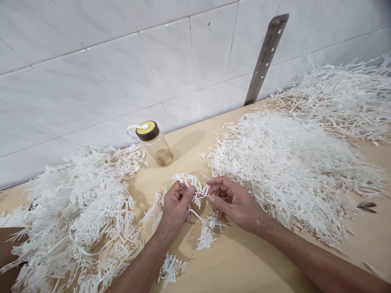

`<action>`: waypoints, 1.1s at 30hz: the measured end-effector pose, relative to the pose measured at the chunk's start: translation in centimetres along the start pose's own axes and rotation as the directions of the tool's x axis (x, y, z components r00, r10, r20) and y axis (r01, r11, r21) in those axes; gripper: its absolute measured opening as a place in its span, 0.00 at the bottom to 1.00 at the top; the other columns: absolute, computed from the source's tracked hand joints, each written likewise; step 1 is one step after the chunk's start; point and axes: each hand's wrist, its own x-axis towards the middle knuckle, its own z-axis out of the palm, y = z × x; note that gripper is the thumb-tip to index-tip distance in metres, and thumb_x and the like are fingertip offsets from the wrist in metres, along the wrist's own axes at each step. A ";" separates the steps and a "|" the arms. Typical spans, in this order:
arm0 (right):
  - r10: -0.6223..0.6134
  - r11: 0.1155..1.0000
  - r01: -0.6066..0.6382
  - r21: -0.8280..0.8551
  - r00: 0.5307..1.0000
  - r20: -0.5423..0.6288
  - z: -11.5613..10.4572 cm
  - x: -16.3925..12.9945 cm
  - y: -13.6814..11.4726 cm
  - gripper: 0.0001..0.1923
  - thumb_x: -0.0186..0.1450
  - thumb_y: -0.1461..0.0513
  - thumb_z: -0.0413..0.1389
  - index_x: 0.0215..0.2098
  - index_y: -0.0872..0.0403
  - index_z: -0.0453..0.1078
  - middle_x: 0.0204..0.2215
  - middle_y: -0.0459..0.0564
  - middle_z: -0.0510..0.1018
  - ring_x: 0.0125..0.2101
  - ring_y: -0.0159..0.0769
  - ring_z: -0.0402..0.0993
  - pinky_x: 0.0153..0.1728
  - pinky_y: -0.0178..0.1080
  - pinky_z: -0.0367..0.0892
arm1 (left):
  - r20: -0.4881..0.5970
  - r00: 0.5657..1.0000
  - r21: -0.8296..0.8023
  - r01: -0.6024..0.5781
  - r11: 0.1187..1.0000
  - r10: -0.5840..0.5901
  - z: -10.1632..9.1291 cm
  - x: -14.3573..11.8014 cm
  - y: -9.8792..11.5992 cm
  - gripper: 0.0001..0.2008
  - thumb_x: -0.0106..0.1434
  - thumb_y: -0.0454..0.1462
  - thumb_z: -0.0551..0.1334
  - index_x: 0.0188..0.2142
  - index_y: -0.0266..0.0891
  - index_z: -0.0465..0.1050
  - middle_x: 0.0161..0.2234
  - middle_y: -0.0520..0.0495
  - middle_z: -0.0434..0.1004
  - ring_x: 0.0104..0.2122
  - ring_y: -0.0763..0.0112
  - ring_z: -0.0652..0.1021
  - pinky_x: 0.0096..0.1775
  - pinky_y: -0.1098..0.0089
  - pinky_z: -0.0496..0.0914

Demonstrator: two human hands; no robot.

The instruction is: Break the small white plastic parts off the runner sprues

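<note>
My left hand (pixel 176 203) and my right hand (pixel 233 200) meet over the middle of a wooden table (pixel 244 264). Both pinch one white plastic branch piece (pixel 195 185) with many thin comb-like teeth; its lower sprigs hang down between my wrists. A big heap of the same white pieces (pixel 284 162) lies just right of my right hand. Another heap (pixel 79 211) spreads to the left of my left hand. A small loose sprig (pixel 170 268) rests beside my left forearm.
A clear bottle with a brown and yellow lid (pixel 154 142) stands near the white tiled wall (pixel 91 73). A perforated metal strip (pixel 265 57) leans on the wall. A further pile (pixel 345 93) fills the back right. Small dark objects (pixel 366 207) lie at the right edge.
</note>
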 end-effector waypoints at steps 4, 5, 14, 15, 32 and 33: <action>-0.009 1.000 0.009 -0.006 0.998 -0.055 0.3 0.3 0.4 0.20 0.63 0.55 0.62 0.51 0.52 0.66 0.38 0.49 0.73 0.26 0.28 0.70 0.20 0.31 0.71 | -0.009 1.000 -0.029 0.007 1.000 -0.007 0.2 -0.2 0.2 0.21 0.56 0.51 0.68 0.34 0.42 0.62 0.18 0.61 0.67 0.10 0.83 0.57 0.11 0.80 0.53; -0.008 1.000 0.008 -0.006 0.998 -0.068 0.4 0.4 0.6 0.19 0.64 0.56 0.62 0.50 0.52 0.67 0.37 0.48 0.73 0.24 0.27 0.70 0.20 0.31 0.70 | -0.004 1.000 -0.025 0.008 1.000 -0.008 0.2 -0.3 0.3 0.21 0.56 0.51 0.68 0.34 0.42 0.62 0.19 0.60 0.68 0.10 0.83 0.58 0.11 0.80 0.53; 0.001 1.000 0.003 0.028 0.988 -0.154 0.7 0.5 1.0 0.17 0.63 0.56 0.61 0.48 0.53 0.66 0.31 0.44 0.73 0.17 0.25 0.68 0.16 0.33 0.69 | 0.127 0.992 0.074 -0.008 0.997 -0.001 0.0 -0.6 1.1 0.22 0.53 0.53 0.69 0.33 0.36 0.72 0.16 0.58 0.63 0.13 0.82 0.61 0.15 0.79 0.57; -0.003 1.000 0.007 0.025 0.988 -0.157 0.7 0.5 0.9 0.16 0.63 0.56 0.61 0.47 0.53 0.66 0.31 0.44 0.74 0.17 0.25 0.69 0.16 0.33 0.69 | 0.128 0.992 0.076 -0.019 0.997 0.009 0.0 -0.6 1.0 0.22 0.52 0.52 0.70 0.33 0.36 0.73 0.17 0.57 0.64 0.14 0.82 0.61 0.15 0.79 0.58; 0.032 0.999 -0.027 0.045 0.992 -0.124 1.1 0.8 0.6 0.20 0.61 0.52 0.63 0.42 0.54 0.64 0.25 0.41 0.74 0.17 0.28 0.69 0.17 0.34 0.69 | 0.127 0.985 0.155 -0.134 0.979 0.115 -0.3 -0.5 0.1 0.20 0.55 0.50 0.67 0.23 0.37 0.67 0.16 0.57 0.60 0.17 0.79 0.61 0.21 0.76 0.56; 0.032 0.998 -0.027 0.048 0.992 -0.123 1.1 0.8 0.6 0.20 0.60 0.52 0.63 0.42 0.54 0.64 0.24 0.41 0.74 0.17 0.28 0.69 0.17 0.34 0.70 | 0.113 0.985 0.170 -0.151 0.974 0.133 -0.2 -0.5 0.1 0.20 0.55 0.50 0.67 0.22 0.37 0.66 0.16 0.56 0.60 0.18 0.79 0.61 0.21 0.75 0.56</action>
